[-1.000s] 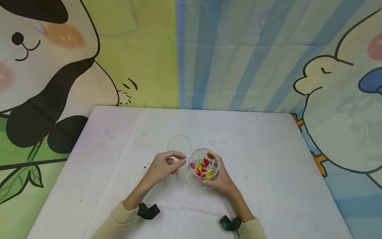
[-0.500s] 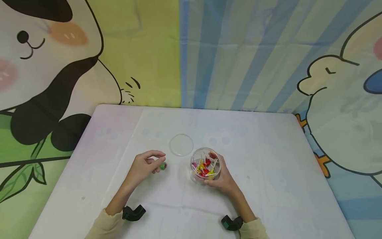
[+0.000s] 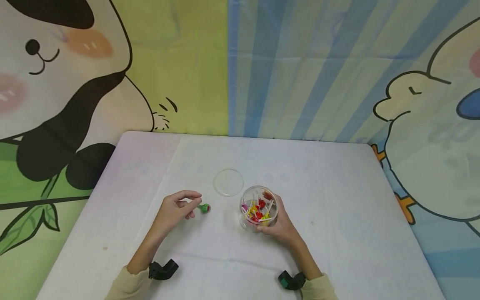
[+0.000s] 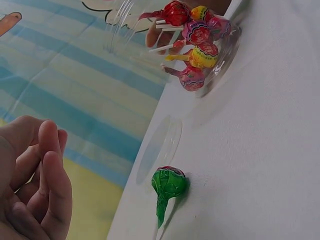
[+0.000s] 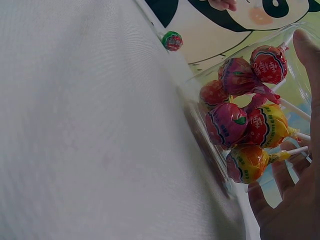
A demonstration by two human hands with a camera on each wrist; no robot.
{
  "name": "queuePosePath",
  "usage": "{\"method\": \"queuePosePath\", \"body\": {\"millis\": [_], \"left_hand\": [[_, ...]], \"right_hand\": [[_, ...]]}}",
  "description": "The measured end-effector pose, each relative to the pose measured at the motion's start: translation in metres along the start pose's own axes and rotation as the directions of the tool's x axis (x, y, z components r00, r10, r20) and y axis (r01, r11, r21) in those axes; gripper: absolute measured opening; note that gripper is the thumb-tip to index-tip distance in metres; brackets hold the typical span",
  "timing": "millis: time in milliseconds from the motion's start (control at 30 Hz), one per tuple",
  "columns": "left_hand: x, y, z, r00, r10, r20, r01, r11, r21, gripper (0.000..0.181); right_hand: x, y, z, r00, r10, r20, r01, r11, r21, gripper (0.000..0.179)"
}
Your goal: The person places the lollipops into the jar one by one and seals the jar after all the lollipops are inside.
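A clear round jar (image 3: 247,225) holds several lollipops (image 5: 245,120) in red, yellow and pink wrappers. My right hand (image 3: 279,225) grips it round its right side, thumb toward me. In the left wrist view the jar's mouth faces left. To the jar's left, a green-wrapped lollipop (image 4: 170,185) lies on the white table, its stick running off the bottom of the left wrist view. My left hand (image 3: 178,210) is just left of that lollipop, above the table. Its fingers (image 4: 55,190) are loosely bent, with nothing visible between them.
Behind the jar, a clear round lid (image 3: 228,182) lies flat on the white-covered table (image 3: 330,187). A cartoon-printed curtain (image 3: 187,62) hangs beyond the table's far edge. Each wrist carries a black camera mount (image 3: 163,270).
My left hand has moved left, away from the jar's rim, uncovering the green lollipop on the table. The right hand stays on the jar.
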State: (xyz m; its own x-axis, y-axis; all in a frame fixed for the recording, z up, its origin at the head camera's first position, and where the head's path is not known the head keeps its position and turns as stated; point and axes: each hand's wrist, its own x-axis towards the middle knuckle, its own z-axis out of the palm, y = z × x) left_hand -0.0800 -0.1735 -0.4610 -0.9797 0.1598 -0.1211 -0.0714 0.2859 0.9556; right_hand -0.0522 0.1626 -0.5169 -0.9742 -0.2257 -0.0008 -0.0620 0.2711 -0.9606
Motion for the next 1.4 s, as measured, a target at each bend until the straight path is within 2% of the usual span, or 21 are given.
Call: {"method": "queuePosePath", "body": {"millis": [233,300,333,367,400,433,467,533,567,600,633,667,800,1133,1267,1400], "left_hand": [[-0.001,-0.002,-0.004,1.0,-0.011,-0.01,0.011,1.0,0.019,0.037],[-0.001,-0.004,-0.007,1.0,0.001,-0.023,0.001,0.997,0.082,0.035],[0.0,-0.006,-0.009,0.999,0.03,-0.028,-0.026,0.99,0.139,0.033],[0.0,-0.008,-0.01,0.996,0.078,-0.032,-0.069,0.971,0.231,0.03],[0.001,-0.01,-0.012,0.991,0.133,-0.031,-0.115,0.935,0.336,0.027],[0.001,-0.013,-0.013,0.98,0.195,-0.026,-0.163,0.882,0.442,0.024],[0.002,-0.016,-0.014,0.966,0.258,-0.021,-0.206,0.814,0.543,0.021],[0.004,-0.021,-0.016,0.931,0.365,0.008,-0.269,0.671,0.691,0.02],[0.005,-0.024,-0.017,0.918,0.395,0.027,-0.287,0.615,0.735,0.021],[0.005,-0.026,-0.017,0.913,0.406,0.047,-0.3,0.588,0.751,0.022],[0.006,-0.028,-0.017,0.911,0.406,0.064,-0.31,0.576,0.757,0.022],[0.007,-0.03,-0.018,0.913,0.4,0.081,-0.317,0.568,0.76,0.023],[0.011,-0.037,-0.019,0.924,0.362,0.125,-0.324,0.561,0.762,0.021],[0.018,-0.046,-0.022,0.936,0.32,0.147,-0.318,0.588,0.743,0.017],[0.018,-0.047,-0.022,0.935,0.319,0.156,-0.325,0.589,0.74,0.015],[0.018,-0.048,-0.023,0.942,0.288,0.172,-0.315,0.582,0.75,0.013]], "right_hand": [[-0.001,0.0,0.0,1.0,0.002,-0.002,-0.002,1.0,-0.009,0.103],[-0.001,0.0,0.0,1.0,0.003,0.001,-0.003,1.0,-0.014,0.103],[0.0,0.0,0.0,1.0,0.005,0.002,-0.005,1.0,-0.014,0.103],[0.0,-0.001,-0.001,1.0,0.008,0.004,-0.008,1.0,-0.017,0.103],[0.0,-0.001,-0.001,1.0,0.011,0.005,-0.011,1.0,-0.018,0.103],[0.0,0.0,-0.001,1.0,0.013,0.006,-0.013,1.0,-0.017,0.102],[0.0,0.0,-0.001,1.0,0.013,0.008,-0.013,1.0,-0.016,0.102],[0.0,0.0,-0.001,1.0,0.013,0.011,-0.013,1.0,-0.018,0.102],[0.0,0.001,-0.002,1.0,0.012,0.011,-0.012,1.0,-0.022,0.102],[0.0,0.001,-0.002,1.0,0.013,0.01,-0.013,1.0,-0.025,0.102],[0.0,0.001,-0.002,1.0,0.013,0.01,-0.013,1.0,-0.028,0.102],[0.0,0.001,-0.002,1.0,0.01,0.009,-0.009,0.999,-0.031,0.102],[0.001,0.002,-0.002,1.0,0.004,0.005,-0.003,0.999,-0.042,0.101],[0.001,0.003,-0.001,1.0,-0.011,-0.001,0.011,0.999,-0.037,0.101],[0.001,0.003,-0.001,1.0,-0.004,-0.001,0.004,1.0,-0.025,0.101],[0.001,0.002,0.0,1.0,-0.016,0.003,0.016,1.0,-0.026,0.101]]}}
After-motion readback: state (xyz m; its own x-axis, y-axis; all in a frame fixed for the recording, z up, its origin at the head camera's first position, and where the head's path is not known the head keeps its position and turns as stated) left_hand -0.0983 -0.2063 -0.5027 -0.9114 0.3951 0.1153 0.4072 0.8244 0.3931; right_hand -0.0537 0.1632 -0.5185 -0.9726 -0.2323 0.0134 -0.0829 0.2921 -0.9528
